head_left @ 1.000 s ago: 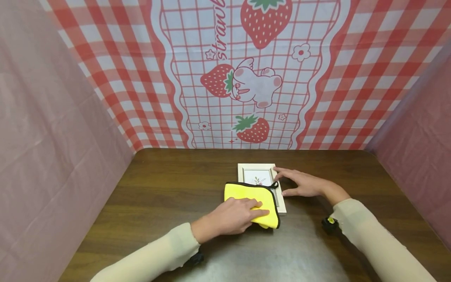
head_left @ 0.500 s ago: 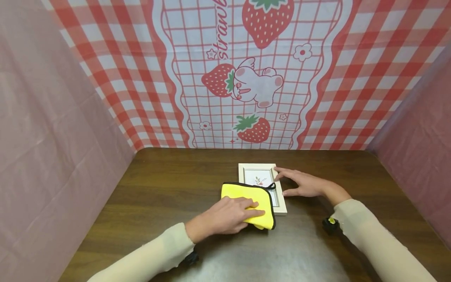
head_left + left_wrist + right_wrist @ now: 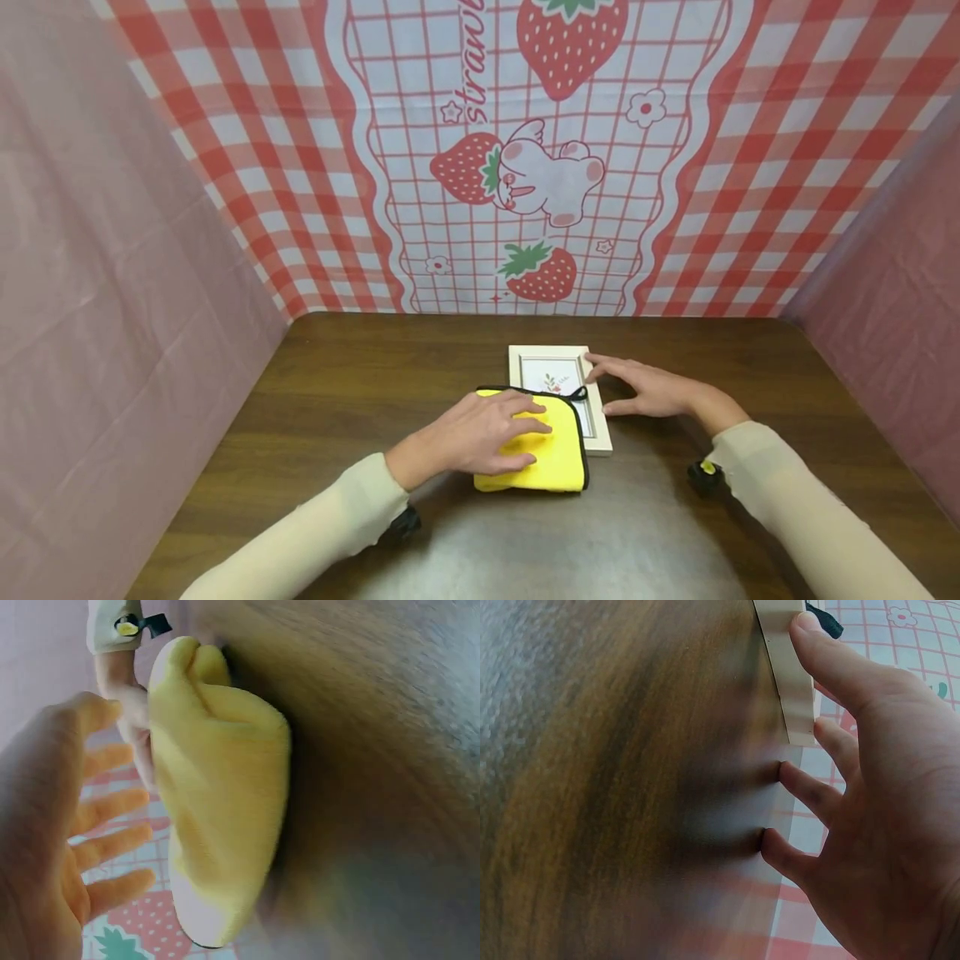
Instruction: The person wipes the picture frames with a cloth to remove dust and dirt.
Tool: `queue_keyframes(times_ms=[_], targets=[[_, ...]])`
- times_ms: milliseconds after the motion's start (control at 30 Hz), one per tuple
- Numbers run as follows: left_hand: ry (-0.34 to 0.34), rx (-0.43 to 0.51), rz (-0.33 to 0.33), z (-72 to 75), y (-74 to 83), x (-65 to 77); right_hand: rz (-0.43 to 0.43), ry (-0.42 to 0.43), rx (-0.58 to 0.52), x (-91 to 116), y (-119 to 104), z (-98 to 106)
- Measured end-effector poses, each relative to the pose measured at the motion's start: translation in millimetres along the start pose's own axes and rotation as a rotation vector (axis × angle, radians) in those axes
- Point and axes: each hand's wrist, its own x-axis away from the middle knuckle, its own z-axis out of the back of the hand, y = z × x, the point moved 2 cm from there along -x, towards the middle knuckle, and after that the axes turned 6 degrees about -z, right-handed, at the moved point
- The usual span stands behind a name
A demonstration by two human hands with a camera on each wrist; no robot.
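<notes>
A folded yellow cloth (image 3: 558,458) with black edging and a small black loop lies partly over the lower left of a cream picture frame (image 3: 598,417). The frame lies flat, and a floral print (image 3: 551,379) shows in its upper part. Above the cloth is my left hand (image 3: 483,433), its fingers spread; in the left wrist view a gap shows between those fingers and the cloth (image 3: 225,780). My right hand (image 3: 648,390) touches the frame's right side with thumb and a fingertip. Two other right fingertips rest on the table in the right wrist view.
The brown wooden table (image 3: 360,400) spreads out around the frame. A strawberry-print checked cloth (image 3: 555,167) hangs behind it, with plain pink cloths (image 3: 135,292) at both sides. Each wrist wears a small black device (image 3: 705,477).
My left hand has let go of the yellow cloth and risen, its fingers spreading. The cloth shifted slightly left, then its near left part settled flatter. My right hand stays at the frame.
</notes>
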Motion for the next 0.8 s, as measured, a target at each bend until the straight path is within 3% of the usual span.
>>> queue_keyframes(times_ms=[300, 500, 800], targets=[[-0.119, 0.06, 0.126, -22.1, -5.0, -3.4, 0.002, 0.003, -0.001, 1.6, -1.2, 0.9], [-0.124, 0.104, 0.205, -30.4, -6.9, -5.9, -0.009, -0.011, 0.003, 0.7, -2.7, 1.3], [-0.123, 0.09, 0.229, -32.5, -6.6, -11.1, -0.018, -0.012, 0.008, 0.0, -1.1, 1.5]])
